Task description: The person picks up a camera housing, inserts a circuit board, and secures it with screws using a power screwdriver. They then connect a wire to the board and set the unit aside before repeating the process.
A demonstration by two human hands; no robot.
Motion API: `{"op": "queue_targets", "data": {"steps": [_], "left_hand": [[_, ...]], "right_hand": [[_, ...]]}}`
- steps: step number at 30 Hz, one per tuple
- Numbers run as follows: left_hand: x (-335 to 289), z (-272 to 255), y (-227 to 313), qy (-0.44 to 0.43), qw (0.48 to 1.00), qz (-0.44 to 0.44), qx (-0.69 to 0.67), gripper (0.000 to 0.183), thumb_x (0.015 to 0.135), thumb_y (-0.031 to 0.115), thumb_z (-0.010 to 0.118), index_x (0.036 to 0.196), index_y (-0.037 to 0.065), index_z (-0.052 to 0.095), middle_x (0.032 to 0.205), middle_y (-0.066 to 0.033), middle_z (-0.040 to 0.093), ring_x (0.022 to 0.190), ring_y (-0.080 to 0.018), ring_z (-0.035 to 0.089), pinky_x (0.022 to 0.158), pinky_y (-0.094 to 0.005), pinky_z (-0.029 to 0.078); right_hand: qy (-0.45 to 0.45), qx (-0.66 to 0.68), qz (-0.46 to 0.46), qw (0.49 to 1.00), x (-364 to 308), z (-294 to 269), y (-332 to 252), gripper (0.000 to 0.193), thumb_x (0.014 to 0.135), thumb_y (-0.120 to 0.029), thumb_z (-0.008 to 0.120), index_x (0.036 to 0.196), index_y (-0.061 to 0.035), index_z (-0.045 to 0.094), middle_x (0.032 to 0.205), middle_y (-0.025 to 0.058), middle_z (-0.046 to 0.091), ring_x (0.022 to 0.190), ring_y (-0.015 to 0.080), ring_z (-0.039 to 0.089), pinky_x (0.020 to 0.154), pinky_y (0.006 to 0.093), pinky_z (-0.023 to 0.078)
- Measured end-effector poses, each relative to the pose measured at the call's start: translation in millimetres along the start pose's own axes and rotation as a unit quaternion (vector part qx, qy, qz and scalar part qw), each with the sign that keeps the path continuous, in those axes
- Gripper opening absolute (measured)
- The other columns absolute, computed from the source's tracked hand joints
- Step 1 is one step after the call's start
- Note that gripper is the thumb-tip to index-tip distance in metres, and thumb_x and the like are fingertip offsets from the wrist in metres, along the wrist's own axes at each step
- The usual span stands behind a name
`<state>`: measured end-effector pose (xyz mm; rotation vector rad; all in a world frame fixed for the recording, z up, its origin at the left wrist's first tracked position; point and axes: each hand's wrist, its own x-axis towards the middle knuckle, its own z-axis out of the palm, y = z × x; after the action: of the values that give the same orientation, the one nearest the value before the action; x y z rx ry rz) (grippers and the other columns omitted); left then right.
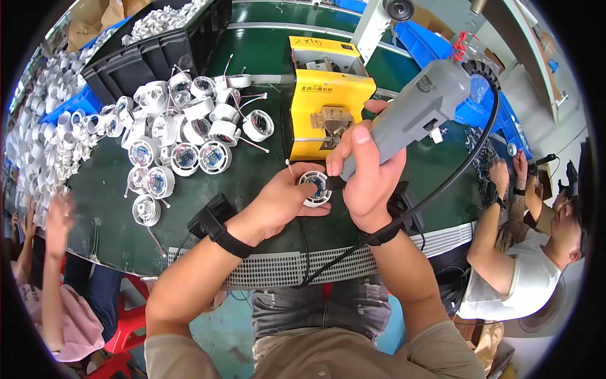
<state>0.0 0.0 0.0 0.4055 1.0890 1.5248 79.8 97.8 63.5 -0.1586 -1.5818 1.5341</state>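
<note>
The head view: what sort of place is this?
Probably an electronics assembly workshop: a gray electric screwdriver, white round housings with circuit boards, and a yellow benchtop machine on a green worktop.

Yeah, that was a factory workshop: white parts (165,127) heaped left on a green bench (113,208), a corded power tool (410,107), co-workers (514,281) either side.

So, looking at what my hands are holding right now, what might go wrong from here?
The grey power tool in your right hand points at the white round housing; a slip might scratch its circuit board or catch your left hand, whose thumb reaches over it. The tool's black cable runs close by your right wrist, so it could snag or tug.
</note>
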Motion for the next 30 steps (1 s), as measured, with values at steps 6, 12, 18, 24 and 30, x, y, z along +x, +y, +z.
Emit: {"op": "queue_targets", "data": {"steps": [6, 12, 18, 24, 30], "left_hand": [[-3.2, 4.1, 3.0, 0.022, 0.999, -0.017, -0.040, 0.030, 0.089, 0.001, 0.047, 0.119, -0.001, 0.048, 0.105, -0.0115, 0.057, 0.086, -0.0242, 0.065, 0.079, -0.0366, 0.058], [-3.8, 3.1, 3.2, 0.021, 0.998, -0.014, -0.051, 0.029, 0.088, 0.002, 0.048, 0.118, -0.002, 0.047, 0.105, -0.0115, 0.057, 0.085, -0.0239, 0.065, 0.078, -0.0366, 0.058], [-4.4, 2.9, 5.0, 0.025, 0.998, -0.020, -0.056, 0.032, 0.088, 0.002, 0.049, 0.119, -0.002, 0.046, 0.104, -0.0115, 0.057, 0.085, -0.0230, 0.065, 0.077, -0.0364, 0.058], [-5.4, 5.3, 5.1, 0.032, 0.998, -0.019, -0.055, 0.032, 0.088, 0.002, 0.050, 0.120, -0.002, 0.045, 0.104, -0.0106, 0.057, 0.085, -0.0224, 0.065, 0.077, -0.0360, 0.058], [-3.4, 5.7, 4.4, 0.032, 0.998, -0.008, -0.046, 0.034, 0.087, 0.002, 0.050, 0.121, -0.003, 0.044, 0.103, -0.0115, 0.057, 0.085, -0.0224, 0.065, 0.077, -0.0357, 0.058]], "right_hand": [[-0.008, 0.009, 0.006, 1.000, -4.3, -2.4, 0.8, 0.040, 0.090, -0.018, 0.052, 0.119, 0.0032, 0.036, 0.063, 0.0076, 0.049, 0.045, 0.0146, 0.048, 0.046, 0.0281, 0.043], [-0.008, 0.011, -0.007, 1.000, -5.5, -1.0, 1.0, 0.040, 0.090, -0.018, 0.052, 0.120, 0.0027, 0.036, 0.064, 0.0076, 0.049, 0.046, 0.0145, 0.047, 0.046, 0.0288, 0.043], [-0.007, 0.009, -0.005, 1.000, -6.5, 0.1, 3.4, 0.040, 0.090, -0.018, 0.053, 0.119, 0.0027, 0.036, 0.064, 0.0075, 0.049, 0.046, 0.0145, 0.047, 0.046, 0.0291, 0.044], [-0.012, 0.007, 0.002, 1.000, -7.0, -0.6, 5.6, 0.040, 0.090, -0.019, 0.054, 0.119, 0.0028, 0.036, 0.064, 0.0074, 0.049, 0.046, 0.0146, 0.047, 0.046, 0.0291, 0.044], [-0.024, 0.009, -0.010, 1.000, -6.5, -1.6, 10.0, 0.042, 0.089, -0.020, 0.055, 0.118, 0.0031, 0.036, 0.064, 0.0072, 0.049, 0.046, 0.0144, 0.048, 0.047, 0.0290, 0.044]]}}
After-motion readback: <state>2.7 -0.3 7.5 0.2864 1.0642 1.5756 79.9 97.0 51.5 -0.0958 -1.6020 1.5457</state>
